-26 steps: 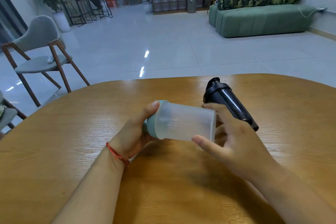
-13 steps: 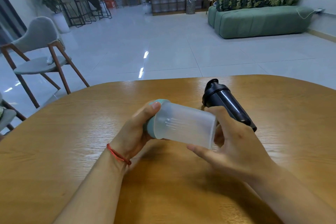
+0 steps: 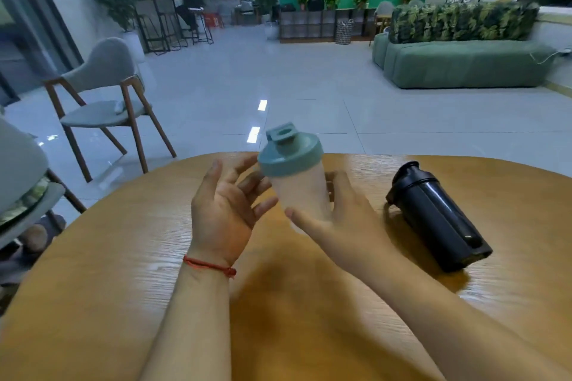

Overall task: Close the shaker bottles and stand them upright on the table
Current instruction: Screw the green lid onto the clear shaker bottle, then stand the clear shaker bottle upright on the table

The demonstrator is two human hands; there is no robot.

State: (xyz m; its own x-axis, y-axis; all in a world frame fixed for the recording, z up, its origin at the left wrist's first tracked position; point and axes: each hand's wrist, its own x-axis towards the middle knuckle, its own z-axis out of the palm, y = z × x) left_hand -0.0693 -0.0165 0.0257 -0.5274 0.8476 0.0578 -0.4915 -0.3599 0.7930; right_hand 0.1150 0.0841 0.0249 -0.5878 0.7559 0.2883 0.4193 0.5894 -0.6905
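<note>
A frosted clear shaker bottle (image 3: 301, 192) with a teal lid (image 3: 289, 151) is upright above the wooden table (image 3: 108, 281), lid on top and its flip cap closed. My right hand (image 3: 343, 223) grips the lower body of this bottle from the right. Just left of it, my left hand (image 3: 227, 207) is off the bottle, palm turned up and fingers spread. A black shaker bottle (image 3: 438, 216) with its black lid on lies on its side at the right, lid end pointing away from me.
A grey chair with wooden legs (image 3: 105, 102) stands beyond the table's left edge, and another seat (image 3: 21, 182) is at the far left. A green sofa (image 3: 461, 62) sits far right across the tiled floor. A person sits at a distant counter.
The clear bottle was turned from lying sideways between both hands to upright. My left hand let go of the lid end and opened. The view shifted left.
</note>
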